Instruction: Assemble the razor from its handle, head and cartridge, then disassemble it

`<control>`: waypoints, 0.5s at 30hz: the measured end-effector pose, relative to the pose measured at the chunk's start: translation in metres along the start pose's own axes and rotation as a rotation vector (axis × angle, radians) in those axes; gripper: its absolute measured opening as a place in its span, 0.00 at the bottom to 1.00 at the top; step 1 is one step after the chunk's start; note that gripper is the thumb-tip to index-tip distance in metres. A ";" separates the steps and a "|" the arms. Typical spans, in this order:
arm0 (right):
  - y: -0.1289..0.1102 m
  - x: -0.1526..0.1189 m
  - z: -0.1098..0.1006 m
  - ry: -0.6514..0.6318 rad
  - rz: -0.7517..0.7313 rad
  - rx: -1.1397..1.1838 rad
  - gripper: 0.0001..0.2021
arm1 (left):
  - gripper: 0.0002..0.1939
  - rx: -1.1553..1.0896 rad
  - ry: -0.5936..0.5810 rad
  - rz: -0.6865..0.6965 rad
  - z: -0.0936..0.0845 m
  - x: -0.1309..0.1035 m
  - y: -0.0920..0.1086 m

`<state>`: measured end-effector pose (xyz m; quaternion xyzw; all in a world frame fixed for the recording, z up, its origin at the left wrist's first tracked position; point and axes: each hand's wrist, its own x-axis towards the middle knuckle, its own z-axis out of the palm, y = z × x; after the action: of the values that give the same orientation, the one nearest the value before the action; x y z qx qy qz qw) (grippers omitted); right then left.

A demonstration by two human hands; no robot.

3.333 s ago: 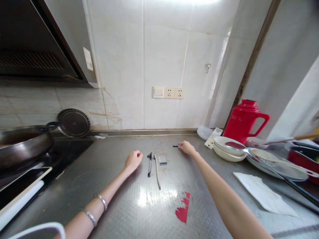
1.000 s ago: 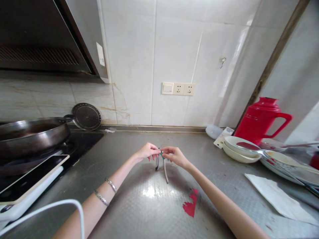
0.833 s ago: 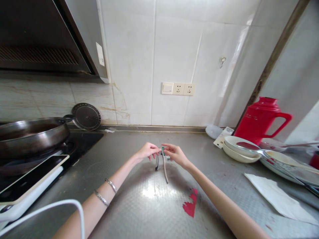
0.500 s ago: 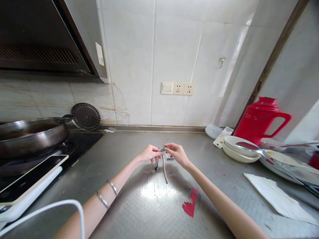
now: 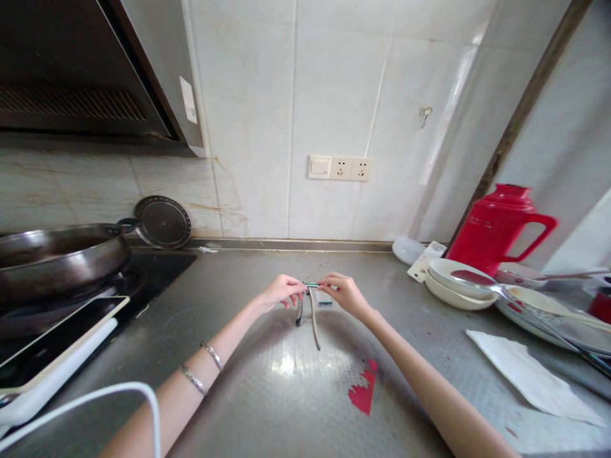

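Note:
A thin green strip [image 5: 312, 284] is stretched level between my two hands above the metal counter. My left hand [image 5: 281, 291] pinches its left end, and my right hand [image 5: 342, 291] pinches the right end. Below it, a beige cord [image 5: 314, 321] runs toward me. A dark, slim piece [image 5: 300, 313] stands or lies just left of the cord; its exact shape is unclear. Beside the right fingertips is a small clear item with a dark edge [image 5: 325, 301], partly hidden by that hand.
A red torn scrap [image 5: 363, 389] lies nearer me on the counter [image 5: 267, 407]. At right are a red thermos [image 5: 496, 232], stacked bowls [image 5: 456, 289] and a white paper [image 5: 532, 375]. A pan [image 5: 62, 254] and a phone [image 5: 62, 340] are at left.
The green strip, tilted before, is now level and shows more of its length. My hands have moved slightly apart, and more of the small clear item shows.

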<state>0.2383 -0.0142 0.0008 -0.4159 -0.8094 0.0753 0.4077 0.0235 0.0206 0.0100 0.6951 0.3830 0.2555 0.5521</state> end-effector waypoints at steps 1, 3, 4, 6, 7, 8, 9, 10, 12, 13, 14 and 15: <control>0.006 -0.001 -0.003 -0.006 0.008 -0.005 0.13 | 0.20 -0.001 0.015 -0.008 -0.001 0.000 0.000; 0.020 -0.003 -0.009 -0.032 0.036 -0.028 0.13 | 0.21 -0.008 0.043 -0.019 -0.002 0.001 0.000; 0.027 -0.005 -0.012 -0.053 0.052 -0.042 0.13 | 0.21 -0.010 0.054 -0.021 -0.003 0.001 -0.001; 0.042 -0.009 -0.016 -0.100 0.085 -0.069 0.13 | 0.21 -0.013 0.070 -0.019 -0.004 0.003 -0.002; 0.048 -0.011 -0.017 -0.121 0.099 -0.078 0.13 | 0.21 -0.013 0.076 -0.018 -0.005 0.003 -0.002; 0.053 -0.013 -0.017 -0.139 0.109 -0.085 0.12 | 0.21 -0.012 0.080 -0.017 -0.005 0.003 -0.003; 0.057 -0.015 -0.017 -0.154 0.118 -0.090 0.12 | 0.20 -0.012 0.081 -0.017 -0.005 0.004 -0.003; 0.059 -0.016 -0.016 -0.167 0.123 -0.092 0.12 | 0.20 -0.011 0.082 -0.018 -0.005 0.004 -0.003; 0.061 -0.018 -0.013 -0.184 0.130 -0.095 0.12 | 0.20 -0.010 0.083 -0.021 -0.005 0.004 -0.004; 0.062 -0.018 -0.012 -0.190 0.133 -0.096 0.12 | 0.19 -0.011 0.083 -0.021 -0.005 0.004 -0.003; 0.062 -0.018 -0.010 -0.196 0.134 -0.096 0.12 | 0.19 -0.012 0.084 -0.019 -0.005 0.004 -0.003; 0.061 -0.018 -0.009 -0.200 0.134 -0.096 0.11 | 0.19 -0.014 0.084 -0.016 -0.005 0.003 -0.003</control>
<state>0.2880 0.0100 -0.0324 -0.4786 -0.8190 0.1048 0.2987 0.0210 0.0263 0.0081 0.6767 0.4096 0.2830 0.5424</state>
